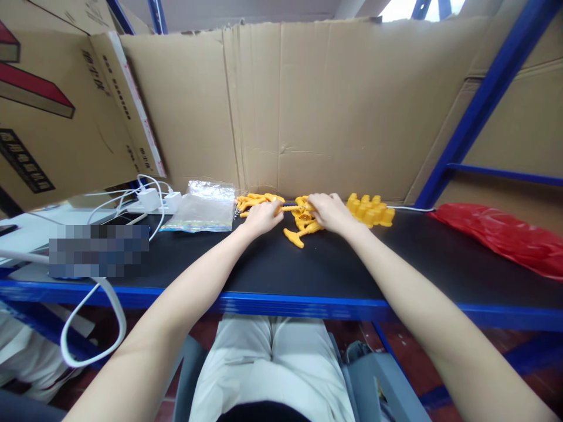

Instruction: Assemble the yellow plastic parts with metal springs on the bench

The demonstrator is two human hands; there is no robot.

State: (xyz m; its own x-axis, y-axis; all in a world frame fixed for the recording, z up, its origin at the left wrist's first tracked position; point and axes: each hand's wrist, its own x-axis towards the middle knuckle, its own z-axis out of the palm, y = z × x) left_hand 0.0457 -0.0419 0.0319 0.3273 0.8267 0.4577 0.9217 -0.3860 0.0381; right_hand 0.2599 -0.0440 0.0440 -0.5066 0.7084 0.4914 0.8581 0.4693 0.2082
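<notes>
Yellow plastic pieces (302, 220): heaped on black table (308, 269), between left hand (263, 218) and right hand (332, 212). Both palm-down, fingers curled onto heap; grip hidden. Right hand nearer.

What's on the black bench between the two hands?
In the head view, a small heap of yellow plastic pieces lies between the left hand and right hand; both hands touch it.

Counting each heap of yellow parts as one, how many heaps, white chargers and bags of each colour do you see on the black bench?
Heaps of yellow parts: 3
White chargers: 2
Clear bag stack: 1
Red bag: 1
Total: 7
</notes>
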